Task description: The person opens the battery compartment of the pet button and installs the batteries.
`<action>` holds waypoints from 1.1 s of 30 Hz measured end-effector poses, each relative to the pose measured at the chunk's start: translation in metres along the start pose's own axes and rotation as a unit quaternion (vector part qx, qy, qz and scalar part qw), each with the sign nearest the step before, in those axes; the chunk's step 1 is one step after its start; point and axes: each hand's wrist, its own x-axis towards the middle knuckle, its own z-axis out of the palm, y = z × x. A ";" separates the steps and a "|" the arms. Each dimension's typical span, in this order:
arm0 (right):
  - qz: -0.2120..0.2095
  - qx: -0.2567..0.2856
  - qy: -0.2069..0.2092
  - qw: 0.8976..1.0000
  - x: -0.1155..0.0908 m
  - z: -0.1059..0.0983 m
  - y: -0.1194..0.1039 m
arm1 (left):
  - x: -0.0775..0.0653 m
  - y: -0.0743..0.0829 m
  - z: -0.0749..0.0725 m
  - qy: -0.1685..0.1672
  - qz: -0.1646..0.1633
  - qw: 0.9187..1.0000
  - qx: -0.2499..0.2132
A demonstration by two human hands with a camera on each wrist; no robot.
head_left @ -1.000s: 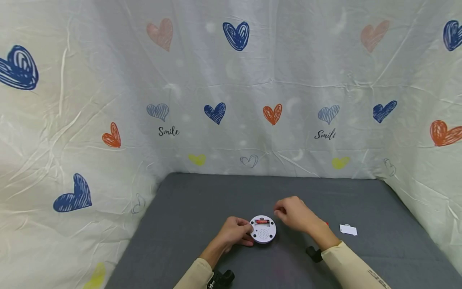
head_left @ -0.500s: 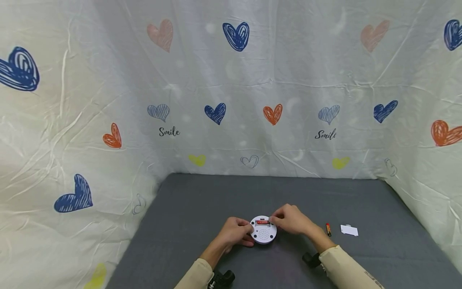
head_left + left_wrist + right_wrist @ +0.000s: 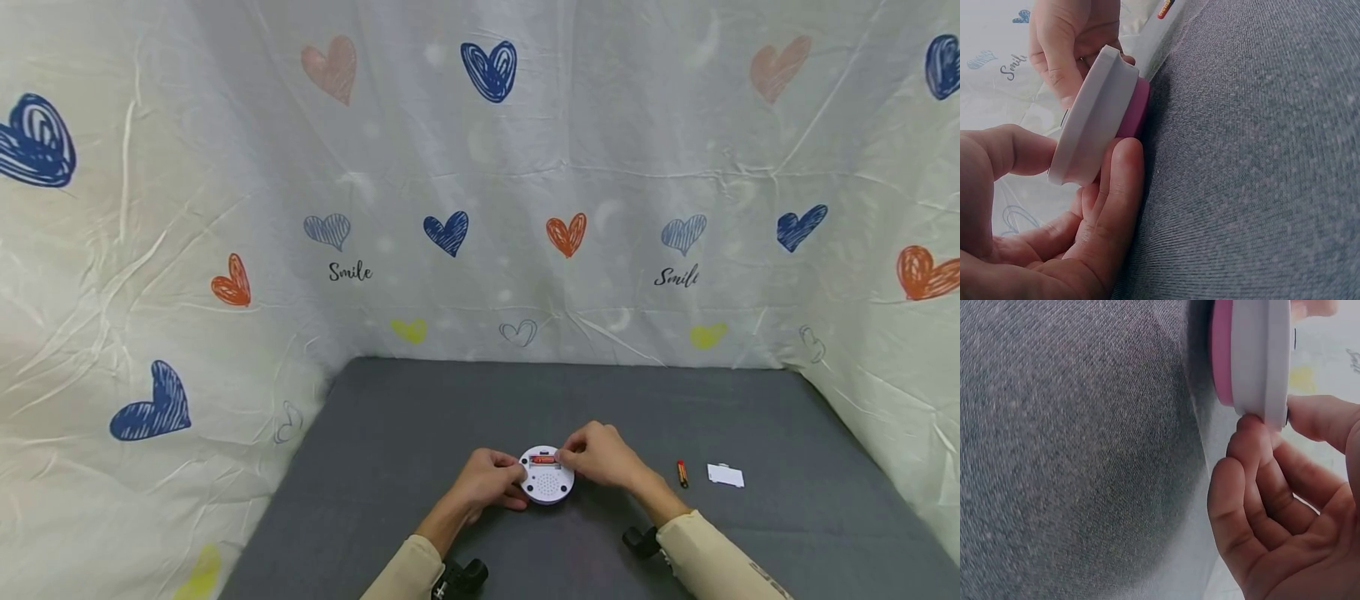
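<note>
A round white device (image 3: 547,483) lies with its battery side up near the front of the table, showing speaker holes and several dark spots. One red battery (image 3: 543,459) sits in its uncovered slot. My left hand (image 3: 486,481) grips the left rim, thumb on top and fingers at the side, as the left wrist view shows. At the upper right rim, my right hand (image 3: 602,455) pinches the device between thumb and fingers, the thumb beside the battery's right end. Both wrist views show a pink base (image 3: 1135,109) under the white body (image 3: 1254,359).
A loose red and black battery (image 3: 682,473) lies on the grey tabletop (image 3: 450,408) to the right. Beyond it is a small white rectangular battery cover (image 3: 725,475). A white curtain (image 3: 630,150) printed with hearts encloses the back and sides.
My right hand has come left and down from beside the device onto its right rim, uncovering the loose battery to view. My left hand has kept its grip on the device.
</note>
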 end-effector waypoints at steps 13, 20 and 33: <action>0.051 -0.035 0.031 0.998 0.000 0.004 -0.016 | 0.000 0.002 -0.001 0.000 0.002 1.000 0.001; 0.015 -0.060 0.026 0.998 -0.002 -0.004 -0.013 | -0.001 0.001 0.000 0.000 0.003 1.000 -0.001; 0.004 -0.106 0.049 0.993 -0.011 -0.055 -0.002 | -0.001 -0.001 -0.001 -0.009 0.008 1.000 -0.008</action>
